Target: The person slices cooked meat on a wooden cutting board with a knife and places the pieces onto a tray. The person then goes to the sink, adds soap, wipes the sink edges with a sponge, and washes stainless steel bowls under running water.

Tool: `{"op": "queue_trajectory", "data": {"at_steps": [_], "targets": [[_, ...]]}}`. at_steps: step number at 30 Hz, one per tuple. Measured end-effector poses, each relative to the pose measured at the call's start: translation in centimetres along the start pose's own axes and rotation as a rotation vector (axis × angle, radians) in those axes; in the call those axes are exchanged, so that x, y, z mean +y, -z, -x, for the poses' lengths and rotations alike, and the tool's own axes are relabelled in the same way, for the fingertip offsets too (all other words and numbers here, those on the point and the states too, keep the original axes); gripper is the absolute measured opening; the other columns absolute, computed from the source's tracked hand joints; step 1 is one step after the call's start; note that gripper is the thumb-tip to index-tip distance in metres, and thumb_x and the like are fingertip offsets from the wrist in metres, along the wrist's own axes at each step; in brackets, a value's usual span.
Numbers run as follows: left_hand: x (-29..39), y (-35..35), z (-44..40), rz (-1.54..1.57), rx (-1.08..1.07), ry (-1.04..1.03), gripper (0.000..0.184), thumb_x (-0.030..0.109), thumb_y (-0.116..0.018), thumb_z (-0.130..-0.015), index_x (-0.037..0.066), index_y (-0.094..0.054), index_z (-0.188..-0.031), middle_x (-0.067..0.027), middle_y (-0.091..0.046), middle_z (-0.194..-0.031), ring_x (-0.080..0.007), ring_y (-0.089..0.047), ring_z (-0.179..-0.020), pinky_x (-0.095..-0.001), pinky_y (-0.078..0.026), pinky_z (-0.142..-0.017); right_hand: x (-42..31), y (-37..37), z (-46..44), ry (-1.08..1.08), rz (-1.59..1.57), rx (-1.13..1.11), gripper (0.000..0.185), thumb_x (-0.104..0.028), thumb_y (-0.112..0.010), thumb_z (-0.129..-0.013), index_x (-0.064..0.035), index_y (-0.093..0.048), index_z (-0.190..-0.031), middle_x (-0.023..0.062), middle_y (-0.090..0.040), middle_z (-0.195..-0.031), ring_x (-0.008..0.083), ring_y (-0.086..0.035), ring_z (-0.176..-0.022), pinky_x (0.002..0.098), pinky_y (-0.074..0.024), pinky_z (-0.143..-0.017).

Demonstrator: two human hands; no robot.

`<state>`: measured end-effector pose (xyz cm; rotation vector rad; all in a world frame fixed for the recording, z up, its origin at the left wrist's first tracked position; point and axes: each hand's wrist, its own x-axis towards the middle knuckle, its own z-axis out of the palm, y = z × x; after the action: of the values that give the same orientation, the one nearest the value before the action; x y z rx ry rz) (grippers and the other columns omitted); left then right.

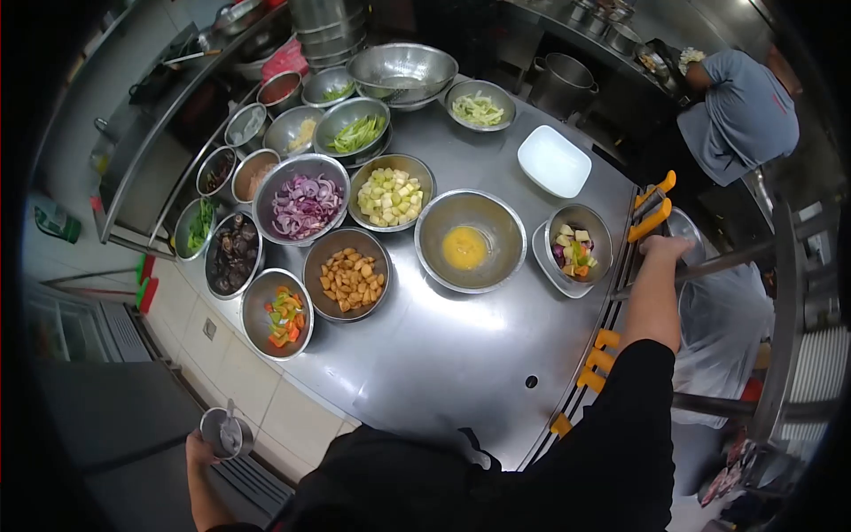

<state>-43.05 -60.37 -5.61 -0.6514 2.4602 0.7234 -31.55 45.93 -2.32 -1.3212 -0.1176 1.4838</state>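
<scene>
Low at the left, my left hand (202, 449) is closed around a small metal container (226, 433) with a spoon (230, 411) standing in it. My right hand (667, 248) reaches past the right edge of the steel table (425, 355), its fingers at the rim of a metal bowl (689, 232); the grip is partly hidden. Close to that hand are knives with yellow handles (651, 220) in a rack along the edge. A bowl of mixed cut vegetables (576, 253) sits on a white dish nearby. Beaten egg (464, 247) lies in a wide bowl.
Metal bowls crowd the table's left and back: sliced red onion (307, 204), cubed pale vegetable (390, 197), browned chunks (351, 279), cut peppers (285, 317), dark mushrooms (234, 253). A white dish (554, 161) and a colander (402, 73) stand farther back. Another person (740, 111) works at the upper right.
</scene>
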Motion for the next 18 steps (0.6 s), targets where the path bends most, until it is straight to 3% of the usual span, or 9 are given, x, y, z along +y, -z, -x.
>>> {"op": "queue_trajectory", "data": {"at_steps": [2,5,9,13,16,18], "targets": [[-0.3,0.7,-0.9,-0.058,-0.015,0.04,0.036,-0.011,-0.044,-0.08,-0.004,-0.059,-0.112,-0.0219,-0.069,-0.092,-0.0354,-0.07,-0.062,-0.0409,-0.06,-0.04,-0.9,0.9,-7.6,-0.009,0.133,0.036,0.056,-0.036,-0.042,-0.099,-0.0075,-0.04,-0.147,0.0101,-0.037,-0.156,0.0312,-0.044,-0.136,0.0473,-0.0362,-0.11],[0.5,1.2,-1.9,-0.025,-0.031,0.103,0.033,-0.009,-0.045,-0.082,-0.004,-0.059,-0.112,-0.022,-0.068,-0.094,-0.0386,-0.07,-0.064,-0.044,-0.06,-0.041,-1.6,0.9,-11.3,0.078,-0.108,0.192,0.043,-0.02,-0.037,-0.099,-0.0061,-0.05,-0.138,0.0103,-0.051,-0.143,0.0289,-0.056,-0.122,0.0417,-0.0459,-0.099],[2.2,1.3,-2.8,0.025,-0.016,0.074,0.035,-0.009,-0.043,-0.08,-0.005,-0.059,-0.111,-0.0227,-0.068,-0.089,-0.0389,-0.07,-0.061,-0.0444,-0.059,-0.04,-3.1,0.1,-14.7,0.211,-0.114,-0.051,0.038,-0.015,-0.04,-0.096,-0.0054,-0.056,-0.13,0.0093,-0.06,-0.126,0.0265,-0.062,-0.109,0.0371,-0.0488,-0.089],[1.2,1.3,-4.8,0.033,-0.022,0.001,0.036,-0.011,-0.041,-0.076,-0.007,-0.059,-0.107,-0.0232,-0.067,-0.082,-0.0338,-0.066,-0.05,-0.04,-0.056,-0.036,-5.9,-2.3,-8.5,0.389,0.025,-0.196,0.032,-0.011,-0.044,-0.094,-0.0041,-0.058,-0.122,0.0103,-0.065,-0.111,0.0257,-0.065,-0.096,0.0377,-0.0501,-0.078],[-0.4,0.9,-6.8,0.073,0.002,0.069,0.034,-0.012,-0.043,-0.076,-0.006,-0.059,-0.106,-0.0227,-0.066,-0.082,-0.0334,-0.066,-0.05,-0.0402,-0.057,-0.038,-6.5,-3.0,-2.7,0.432,0.106,-0.399,0.025,-0.012,-0.05,-0.093,-0.0042,-0.059,-0.115,0.0106,-0.065,-0.103,0.0243,-0.065,-0.086,0.0369,-0.0506,-0.072],[-0.8,0.8,-6.9,0.077,-0.023,0.077,0.032,-0.012,-0.044,-0.077,-0.006,-0.059,-0.105,-0.0228,-0.066,-0.081,-0.0338,-0.066,-0.051,-0.0406,-0.057,-0.039,-5.3,-2.0,0.5,0.294,0.209,-0.503,0.02,-0.013,-0.055,-0.092,-0.0049,-0.059,-0.11,0.0093,-0.064,-0.098,0.0229,-0.063,-0.081,0.0359,-0.0502,-0.069]]}}
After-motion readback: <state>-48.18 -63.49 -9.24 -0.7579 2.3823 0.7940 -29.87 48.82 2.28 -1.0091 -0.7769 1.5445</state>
